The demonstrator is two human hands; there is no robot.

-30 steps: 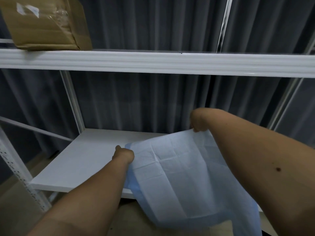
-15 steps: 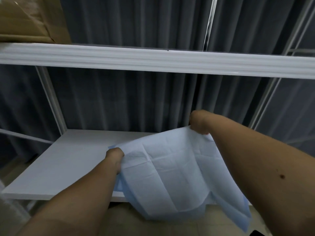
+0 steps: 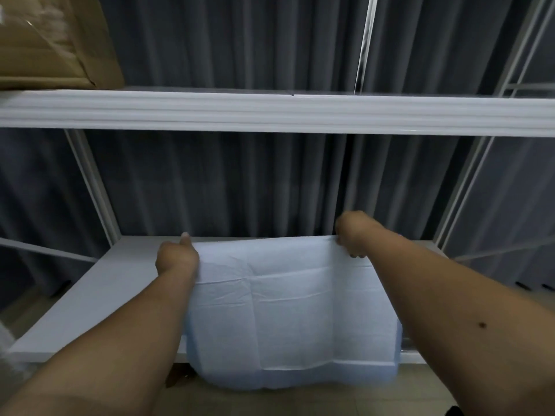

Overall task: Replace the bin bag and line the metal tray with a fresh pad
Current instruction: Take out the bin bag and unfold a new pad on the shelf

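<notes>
A light blue creased pad is spread out over the white metal tray shelf of a rack. My left hand pinches the pad's far left corner, thumb pointing up. At the pad's far right corner, near the back edge of the shelf, my right hand grips it. The pad's near edge hangs over the front of the shelf. No bin or bin bag is in view.
A higher white shelf beam crosses the view above my hands, with a cardboard box on its left end. White uprights frame the rack. Dark grey curtains hang behind. Tiled floor shows below.
Both hands have moved apart and toward the back of the shelf, pulling the pad from a slack, tilted drape into a flat, stretched sheet over the shelf.
</notes>
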